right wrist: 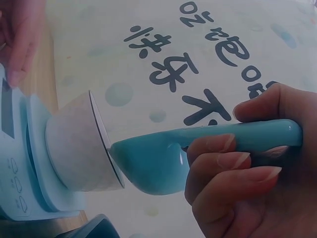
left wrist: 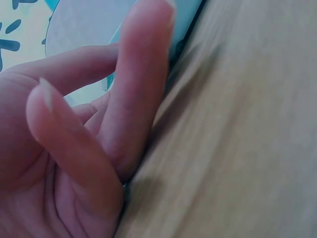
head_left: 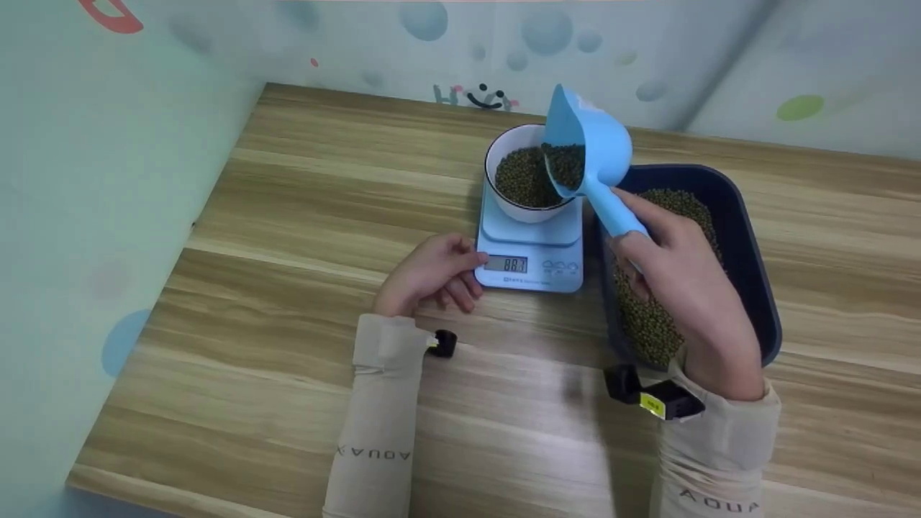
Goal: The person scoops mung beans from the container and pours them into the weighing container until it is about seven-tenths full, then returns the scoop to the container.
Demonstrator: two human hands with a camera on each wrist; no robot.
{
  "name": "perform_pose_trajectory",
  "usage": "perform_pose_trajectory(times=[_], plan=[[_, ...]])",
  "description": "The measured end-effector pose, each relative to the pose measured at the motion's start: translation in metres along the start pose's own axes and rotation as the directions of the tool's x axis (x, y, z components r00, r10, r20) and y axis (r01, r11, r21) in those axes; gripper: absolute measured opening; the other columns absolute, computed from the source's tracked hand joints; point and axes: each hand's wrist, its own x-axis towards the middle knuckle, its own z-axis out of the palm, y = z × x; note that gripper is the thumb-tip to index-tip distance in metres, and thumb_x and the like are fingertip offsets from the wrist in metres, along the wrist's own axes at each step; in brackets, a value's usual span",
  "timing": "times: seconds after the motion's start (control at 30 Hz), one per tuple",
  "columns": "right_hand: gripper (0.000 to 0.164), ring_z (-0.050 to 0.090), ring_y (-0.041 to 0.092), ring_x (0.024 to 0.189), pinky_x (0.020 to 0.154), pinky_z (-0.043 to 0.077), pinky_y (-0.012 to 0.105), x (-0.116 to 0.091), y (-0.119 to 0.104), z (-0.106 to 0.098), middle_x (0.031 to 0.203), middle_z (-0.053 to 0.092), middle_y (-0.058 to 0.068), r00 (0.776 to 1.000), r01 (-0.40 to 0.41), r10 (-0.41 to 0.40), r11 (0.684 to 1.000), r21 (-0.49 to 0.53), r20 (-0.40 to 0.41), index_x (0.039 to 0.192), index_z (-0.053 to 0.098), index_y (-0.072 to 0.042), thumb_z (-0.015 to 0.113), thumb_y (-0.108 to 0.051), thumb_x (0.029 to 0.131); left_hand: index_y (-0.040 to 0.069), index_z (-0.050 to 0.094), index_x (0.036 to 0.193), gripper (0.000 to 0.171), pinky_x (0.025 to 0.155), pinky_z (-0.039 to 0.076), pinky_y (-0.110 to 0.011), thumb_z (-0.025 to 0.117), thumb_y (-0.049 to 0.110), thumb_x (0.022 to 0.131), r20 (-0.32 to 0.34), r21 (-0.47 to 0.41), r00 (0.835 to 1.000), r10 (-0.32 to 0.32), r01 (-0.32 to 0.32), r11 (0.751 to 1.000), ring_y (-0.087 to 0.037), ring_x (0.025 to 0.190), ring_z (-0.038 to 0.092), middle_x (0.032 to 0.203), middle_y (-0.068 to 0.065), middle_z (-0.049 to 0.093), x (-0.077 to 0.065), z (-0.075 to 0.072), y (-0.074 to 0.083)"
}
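My right hand grips a blue scoop by its handle, tilted over the white bowl. Green beans lie at the scoop's mouth, which overlaps the bowl's right rim in the head view. More beans fill much of the bowl. Under the bowl is a light blue kitchen scale, its display reading 887. Beside the scale's left edge, my left hand has loosely bent fingers, and one fingertip touches the scale next to the display.
A dark blue tub of green beans stands right of the scale, partly beneath my right hand. The wooden table meets a patterned wall at the back and a pale green wall on the left.
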Motion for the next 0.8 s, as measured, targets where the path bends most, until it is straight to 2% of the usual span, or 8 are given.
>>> perform_pose_trajectory(times=[0.17,0.47,0.8], plan=[[0.049,0.038,0.014,0.05,0.041,0.036,0.029,0.0002,0.0007,-0.0001,0.069,0.047,0.008,1.0,0.011,-0.011,1.0,-0.01,0.002,0.136,0.043,-0.028,0.043,-0.013,0.089,0.008,0.051,0.103,0.028,0.039,0.043,-0.025,0.056,0.033,0.092,-0.004,0.001,1.0,0.017,-0.017,1.0,-0.022,0.056,0.065,0.08,-0.014,0.067,0.0098,-0.0022,-0.0099],[0.046,0.037,0.013,0.046,0.04,0.035,0.029,0.0011,0.0005,0.0005,0.059,0.044,0.002,0.999,0.033,-0.033,0.999,-0.007,0.0,0.136,0.044,-0.026,0.044,-0.016,0.09,0.006,0.052,0.097,0.025,0.037,0.042,-0.024,0.055,0.03,0.092,-0.015,0.001,0.998,0.063,-0.063,0.998,-0.022,0.053,0.065,0.074,-0.014,0.066,0.0105,-0.0007,-0.0111],[0.049,0.037,0.014,0.046,0.041,0.035,0.029,0.0026,0.0019,0.0007,0.06,0.044,0.003,1.0,0.018,-0.018,1.0,-0.024,0.007,0.137,0.042,-0.026,0.043,-0.015,0.09,0.007,0.052,0.099,0.026,0.037,0.041,-0.024,0.055,0.032,0.092,-0.016,-0.015,0.999,0.04,-0.04,0.999,-0.021,0.053,0.065,0.076,-0.014,0.066,0.011,-0.0012,-0.0117]])
